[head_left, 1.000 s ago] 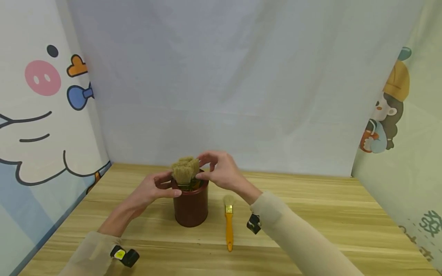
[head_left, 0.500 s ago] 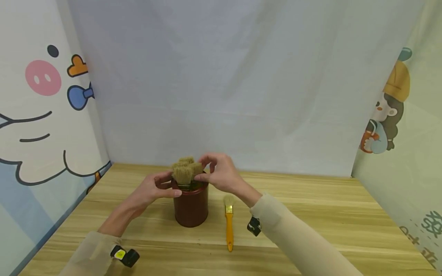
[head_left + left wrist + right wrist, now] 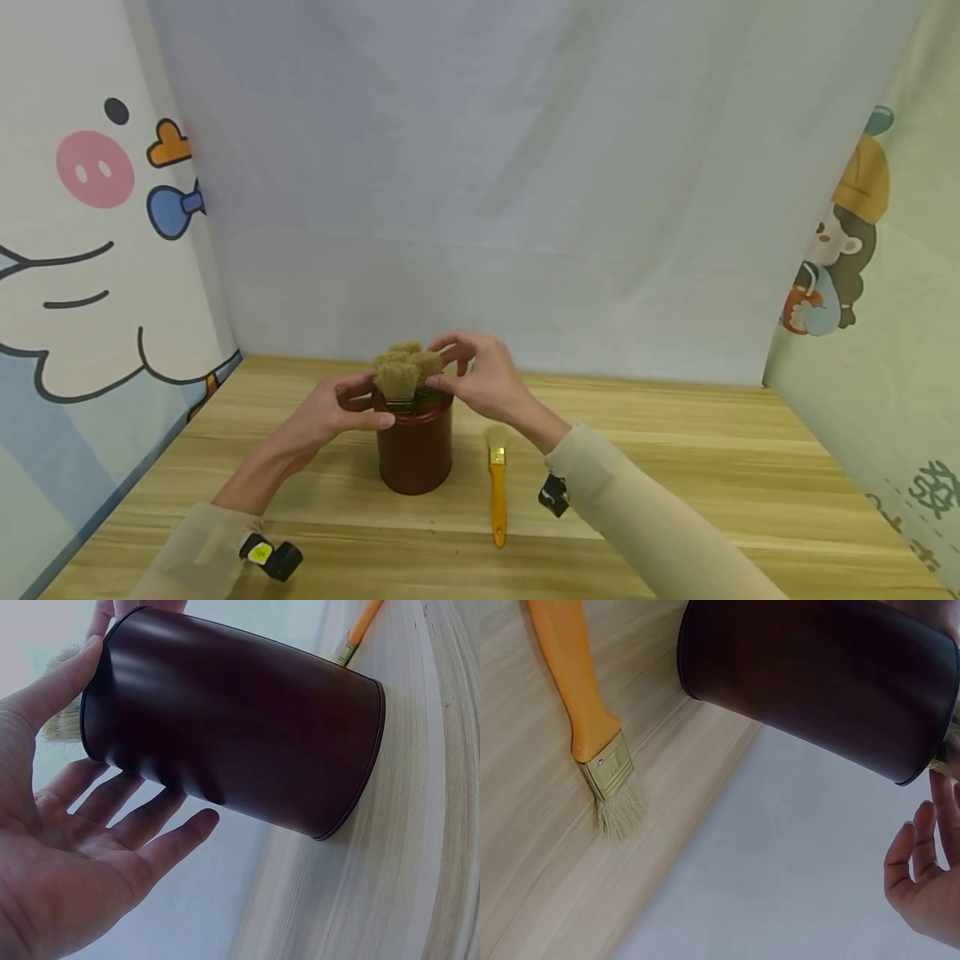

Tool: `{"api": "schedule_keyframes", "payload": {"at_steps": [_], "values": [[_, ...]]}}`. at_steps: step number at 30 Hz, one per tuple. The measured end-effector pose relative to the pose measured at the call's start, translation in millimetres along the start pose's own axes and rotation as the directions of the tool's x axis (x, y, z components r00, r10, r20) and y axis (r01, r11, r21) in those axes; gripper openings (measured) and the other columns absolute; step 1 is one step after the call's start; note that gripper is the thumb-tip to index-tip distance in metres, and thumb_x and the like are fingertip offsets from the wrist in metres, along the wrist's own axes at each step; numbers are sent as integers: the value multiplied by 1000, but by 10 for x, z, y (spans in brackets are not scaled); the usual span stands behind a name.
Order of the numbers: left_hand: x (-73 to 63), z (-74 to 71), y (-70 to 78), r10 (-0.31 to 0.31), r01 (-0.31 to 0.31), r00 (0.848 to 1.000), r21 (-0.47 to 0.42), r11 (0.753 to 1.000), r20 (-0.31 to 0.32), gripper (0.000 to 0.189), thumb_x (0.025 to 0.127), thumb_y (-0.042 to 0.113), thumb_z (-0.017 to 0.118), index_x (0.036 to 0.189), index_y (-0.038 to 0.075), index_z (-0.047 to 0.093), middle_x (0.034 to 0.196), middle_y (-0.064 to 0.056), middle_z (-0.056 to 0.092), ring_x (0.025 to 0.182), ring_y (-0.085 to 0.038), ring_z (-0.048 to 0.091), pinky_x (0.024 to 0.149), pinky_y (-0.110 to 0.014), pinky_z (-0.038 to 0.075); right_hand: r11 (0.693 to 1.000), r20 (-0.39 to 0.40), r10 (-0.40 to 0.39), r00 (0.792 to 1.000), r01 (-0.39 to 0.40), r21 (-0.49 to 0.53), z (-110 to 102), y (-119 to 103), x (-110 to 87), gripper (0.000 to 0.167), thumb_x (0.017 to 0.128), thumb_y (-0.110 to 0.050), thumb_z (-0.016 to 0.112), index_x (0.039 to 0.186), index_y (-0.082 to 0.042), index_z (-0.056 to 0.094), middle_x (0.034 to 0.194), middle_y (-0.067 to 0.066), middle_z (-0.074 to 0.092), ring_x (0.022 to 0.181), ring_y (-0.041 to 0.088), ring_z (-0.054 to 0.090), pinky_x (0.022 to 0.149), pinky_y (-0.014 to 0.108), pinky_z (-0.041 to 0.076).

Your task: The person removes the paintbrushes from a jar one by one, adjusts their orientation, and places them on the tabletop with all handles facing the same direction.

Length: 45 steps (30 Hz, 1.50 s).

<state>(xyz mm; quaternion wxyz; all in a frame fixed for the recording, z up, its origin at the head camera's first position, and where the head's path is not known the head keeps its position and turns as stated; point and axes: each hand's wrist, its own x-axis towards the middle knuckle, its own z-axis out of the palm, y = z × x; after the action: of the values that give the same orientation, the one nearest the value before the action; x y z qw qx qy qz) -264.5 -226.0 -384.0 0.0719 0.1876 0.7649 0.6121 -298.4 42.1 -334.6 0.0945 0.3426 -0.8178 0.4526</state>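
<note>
A dark red cylindrical can [image 3: 415,454] stands upright on the wooden table, left of the middle in the head view. Several paintbrushes [image 3: 396,381] stand in it bristles up, their handles hidden inside. My left hand [image 3: 330,408] holds the can by its upper left side, thumb at the front of the rim and fingers on the far side. At the right of the rim, my right hand [image 3: 486,377] pinches a paintbrush [image 3: 429,363] just below its bristles, between thumb and fingers. Another paintbrush [image 3: 498,492] with an orange handle lies right of the can, bristles away from me.
The wooden table [image 3: 675,483] runs back to a pale grey cloth [image 3: 525,208]. Printed panels with cartoon figures stand at the left and right. In the right wrist view, the lying orange brush [image 3: 585,690] is close beside the can.
The pinched brush's bristles have tipped a little to the right at the rim, and my right hand has shifted slightly. The left hand, the can and the lying brush have stayed put.
</note>
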Motion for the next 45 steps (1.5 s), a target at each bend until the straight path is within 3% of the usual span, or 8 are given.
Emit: {"api": "schedule_keyframes", "payload": {"at_steps": [8,15,25,30,38,45], "values": [[-16,-6,8,2,-2,1000,4,1000,6,91,94,22,80,163,-5,28,161,-27,39,146,-48,40,115,-62,36,1000,17,19,1000,-19,-9,14,10,-25,37,90,-5,85,125,-8,73,108,10,76,76,16,62,63,31,46],[-24,-4,2,1,-1,1000,4,1000,11,91,95,22,80,164,-5,27,162,-27,38,147,-49,39,116,-63,35,999,32,-5,999,6,-47,45,35,-52,43,92,-5,82,134,-9,70,112,8,75,79,16,58,66,32,45],[-22,-3,11,3,-3,1000,3,1000,6,88,94,22,80,163,-4,32,160,-25,42,146,-47,41,115,-62,37,998,11,-38,999,38,-40,65,33,-33,44,92,-5,83,134,-11,70,110,5,75,93,21,63,73,33,53],[-34,-4,23,4,-4,1000,8,1000,12,91,94,22,80,163,-6,29,161,-27,40,146,-48,41,115,-61,37,993,17,-75,997,76,-93,72,30,-33,44,92,-6,83,133,-11,71,107,5,75,93,21,65,76,33,52],[1,8,-1,-2,2,1000,4,1000,4,92,94,21,80,163,-7,26,162,-28,38,146,-47,40,116,-61,36,990,12,-109,994,110,-83,66,90,-40,42,91,-4,84,131,-10,72,97,3,75,92,20,69,86,46,57],[27,25,-26,-5,5,1000,8,1000,-8,87,94,20,81,163,-3,33,160,-25,43,145,-46,42,115,-60,38,990,-2,-135,991,135,-46,34,107,-29,40,91,-1,82,130,-9,72,100,6,76,88,18,73,81,37,60]]}}
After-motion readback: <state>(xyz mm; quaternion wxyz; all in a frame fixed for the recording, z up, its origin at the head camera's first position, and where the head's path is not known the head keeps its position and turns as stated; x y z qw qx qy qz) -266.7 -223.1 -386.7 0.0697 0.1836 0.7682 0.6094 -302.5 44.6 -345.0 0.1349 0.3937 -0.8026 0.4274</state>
